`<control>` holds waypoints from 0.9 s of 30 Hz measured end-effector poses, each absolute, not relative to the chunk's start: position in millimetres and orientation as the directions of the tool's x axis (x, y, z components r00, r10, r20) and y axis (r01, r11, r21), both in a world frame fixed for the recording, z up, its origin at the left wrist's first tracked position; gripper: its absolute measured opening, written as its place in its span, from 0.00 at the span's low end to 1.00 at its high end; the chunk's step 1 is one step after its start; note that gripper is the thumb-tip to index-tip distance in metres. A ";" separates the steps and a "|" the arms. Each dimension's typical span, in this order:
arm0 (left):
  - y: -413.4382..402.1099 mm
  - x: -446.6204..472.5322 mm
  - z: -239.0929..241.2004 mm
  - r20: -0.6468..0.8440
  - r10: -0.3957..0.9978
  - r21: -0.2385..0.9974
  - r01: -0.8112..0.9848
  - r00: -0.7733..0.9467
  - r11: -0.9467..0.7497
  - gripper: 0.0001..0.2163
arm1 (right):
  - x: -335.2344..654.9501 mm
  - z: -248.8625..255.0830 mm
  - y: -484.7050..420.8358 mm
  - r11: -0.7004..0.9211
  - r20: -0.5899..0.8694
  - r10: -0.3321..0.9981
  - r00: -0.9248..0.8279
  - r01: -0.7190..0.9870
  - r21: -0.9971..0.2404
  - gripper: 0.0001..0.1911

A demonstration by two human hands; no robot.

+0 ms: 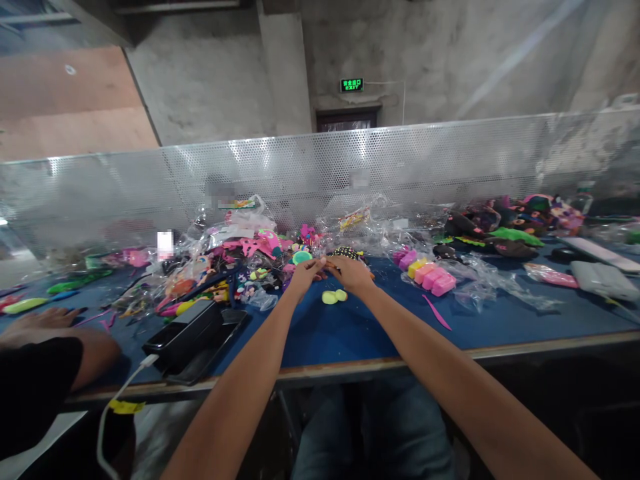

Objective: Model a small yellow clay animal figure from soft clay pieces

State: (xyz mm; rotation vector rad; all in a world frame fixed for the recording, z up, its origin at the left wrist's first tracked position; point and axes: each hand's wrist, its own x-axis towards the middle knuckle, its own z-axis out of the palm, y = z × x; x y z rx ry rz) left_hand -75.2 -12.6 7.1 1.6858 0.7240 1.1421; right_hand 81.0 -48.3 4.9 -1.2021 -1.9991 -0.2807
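My left hand [306, 275] and my right hand [350, 272] meet over the middle of the blue table [335, 343]. The fingers of both are pinched together at the tips. Whatever they hold between them is too small and too hidden to name. Just below the fingertips lies a pale yellow-green piece [330, 297] made of rounded lumps. Behind my left hand is a round green and teal piece [301, 257]. A black item with light dots [349, 253] sits just behind my right hand, partly covered by it.
Colourful figures and plastic wrap [240, 247] pile up at left. A black case [190, 337] with a white cable stands near the front edge. Pink, orange and yellow blocks [434, 276] and a pink tool [437, 313] lie at right. Another person's arm [95, 350] rests far left.
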 end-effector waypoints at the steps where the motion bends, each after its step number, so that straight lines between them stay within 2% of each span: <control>1: -12.9 -75.4 7.7 0.371 0.843 0.920 -0.033 0.390 -0.389 0.20 | 81.2 4.5 -47.9 0.523 0.709 0.660 -0.248 0.830 -0.197 0.19; 6: -15.9 -75.4 10.1 0.382 0.852 0.911 0.008 0.358 -0.412 0.22 | 82.1 3.3 -46.9 0.528 0.713 0.652 -0.258 0.829 -0.184 0.19; 13: -17.1 -74.1 9.1 0.374 0.852 0.919 -0.022 0.367 -0.394 0.21 | 81.4 6.9 -50.9 0.564 0.735 0.610 -0.298 0.814 -0.138 0.20; 19: -15.2 -73.5 6.6 0.363 0.833 0.923 -0.039 0.417 -0.383 0.20 | 81.6 7.6 -51.8 0.568 0.720 0.632 -0.286 0.803 -0.180 0.18; 27: -12.3 -73.3 4.9 0.375 0.832 0.922 -0.073 0.408 -0.380 0.20 | 81.7 5.5 -50.1 0.578 0.725 0.621 -0.297 0.798 -0.169 0.19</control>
